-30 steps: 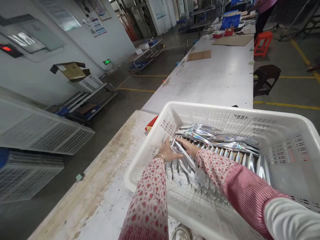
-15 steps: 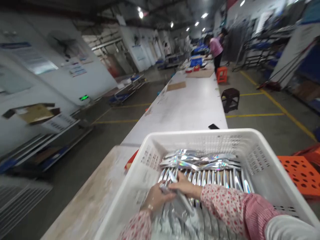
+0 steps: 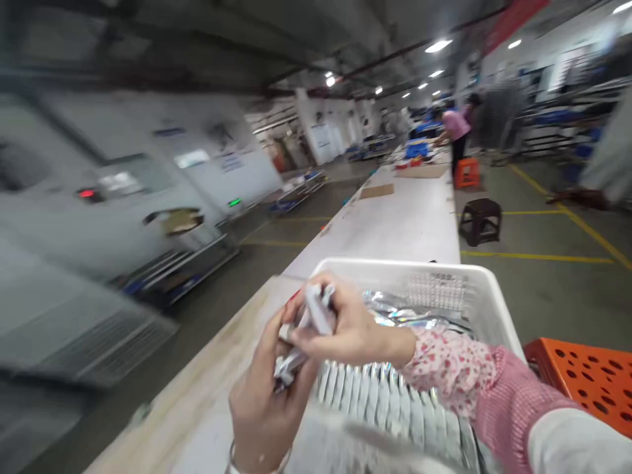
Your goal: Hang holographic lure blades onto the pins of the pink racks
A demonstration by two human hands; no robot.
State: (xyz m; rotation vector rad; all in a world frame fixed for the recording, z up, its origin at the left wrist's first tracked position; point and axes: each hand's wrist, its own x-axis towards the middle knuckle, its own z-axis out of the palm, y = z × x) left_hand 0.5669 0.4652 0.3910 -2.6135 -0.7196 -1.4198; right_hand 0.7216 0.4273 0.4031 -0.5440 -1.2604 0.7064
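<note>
Raised over the near left part of a white plastic basket [image 3: 488,283], my left hand [image 3: 264,398] and my right hand [image 3: 353,329] meet. Both are closed around several small silvery-white pieces [image 3: 318,313]. Blur and my fingers hide what kind they are. My right thumb lies across them, and my left fingers curl round from below. Inside the basket, shiny silver packets [image 3: 390,395] stand on edge in a packed row. More silver packets [image 3: 419,316] lie flat behind that row.
The basket stands on a long white table [image 3: 409,224] with a worn left edge. An orange stool [image 3: 587,382] is close on the right; a dark stool [image 3: 481,220] stands farther off. A person in pink [image 3: 454,125] leans over the table's far end.
Both hands have come up out of the basket toward me, carrying the silvery pieces. The view has swung left, so the basket's far part and the table appear shifted right.
</note>
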